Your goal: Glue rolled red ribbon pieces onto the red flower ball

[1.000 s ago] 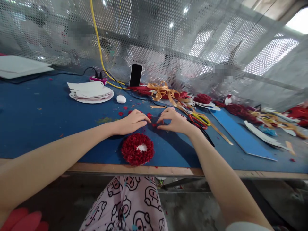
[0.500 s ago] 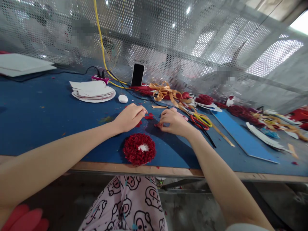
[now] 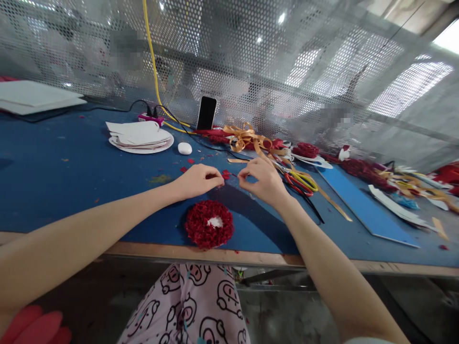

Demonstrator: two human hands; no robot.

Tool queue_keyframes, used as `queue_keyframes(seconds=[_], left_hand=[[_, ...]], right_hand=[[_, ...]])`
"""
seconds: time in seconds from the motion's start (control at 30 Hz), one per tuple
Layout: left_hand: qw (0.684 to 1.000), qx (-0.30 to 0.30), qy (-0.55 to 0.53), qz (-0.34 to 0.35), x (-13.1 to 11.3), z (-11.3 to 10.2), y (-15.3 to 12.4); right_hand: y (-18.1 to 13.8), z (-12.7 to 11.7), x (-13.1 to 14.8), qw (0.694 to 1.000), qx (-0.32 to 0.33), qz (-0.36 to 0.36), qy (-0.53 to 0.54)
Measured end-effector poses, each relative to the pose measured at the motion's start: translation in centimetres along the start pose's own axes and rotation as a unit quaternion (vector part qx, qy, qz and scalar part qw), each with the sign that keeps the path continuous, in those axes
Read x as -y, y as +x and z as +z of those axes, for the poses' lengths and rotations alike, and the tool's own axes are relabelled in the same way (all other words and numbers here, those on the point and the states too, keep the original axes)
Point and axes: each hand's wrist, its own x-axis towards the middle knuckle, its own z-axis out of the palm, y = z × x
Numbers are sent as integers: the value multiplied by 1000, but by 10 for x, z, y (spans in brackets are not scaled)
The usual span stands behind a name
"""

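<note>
Both hands hover near each other over the blue tabletop, beyond a round, ruffled dark-red piece [image 3: 195, 224] with a white centre. My left hand [image 3: 200, 181] is closed in a pinch; whatever its fingertips hold is hidden. Thumb and forefinger of my right hand [image 3: 263, 179] meet in a ring, and a tiny dark-red piece [image 3: 235, 175] shows at their tips. Between the hands lie small red scraps [image 3: 225, 174]. More red bits [image 3: 191, 161] are scattered behind my left hand. Beside my right hand rest scissors with red and yellow handles [image 3: 303, 181].
White card cutouts [image 3: 139, 136] are stacked at the left, near a white case [image 3: 184, 148]. A phone [image 3: 207, 113] leans against the perforated metal screen [image 3: 229, 57]. Gold ribbon [image 3: 247, 138] lies tangled behind my hands. A blue board [image 3: 358, 203] occupies the right side.
My left hand has shifted slightly right and down, uncovering red bits behind it. My right hand has lifted a little, its fingers now forming a clearer ring. The ruffled red piece stays in place.
</note>
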Motion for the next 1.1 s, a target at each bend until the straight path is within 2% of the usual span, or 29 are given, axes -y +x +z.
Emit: queue_keyframes(seconds=[0.1, 0.3, 0.6, 0.67, 0.73, 0.8, 0.87, 0.97, 1.1], left_hand=[[997, 26, -75, -7, 0, 3, 0], [978, 22, -198, -53, -3, 7, -2], [979, -11, -193, -60, -2, 8, -2], [980, -20, -191, -48, -1, 8, -2], [981, -29, -190, -32, -2, 8, -2], [981, -30, -189, -19, -3, 7, -3], [982, -28, -188, -10, -4, 7, -4], [982, -26, -186, -3, -5, 6, -5], [982, -23, -188, 4, -5, 6, -5]], right_hand=[[1, -3, 9, 999, -28, -23, -13], [1, -4, 21, 994, -43, -97, -28], [3, -3, 18, 980, -97, -172, -3], [2, -2, 18, 983, -108, -144, 37], [1, 0, 19, 987, -104, -79, 98], [0, 3, 21, 983, -88, -23, 157], [-1, 5, 22, 977, -83, 2, 198], [1, 5, 24, 968, -95, -4, 232], [5, 3, 25, 963, -98, -51, 248]])
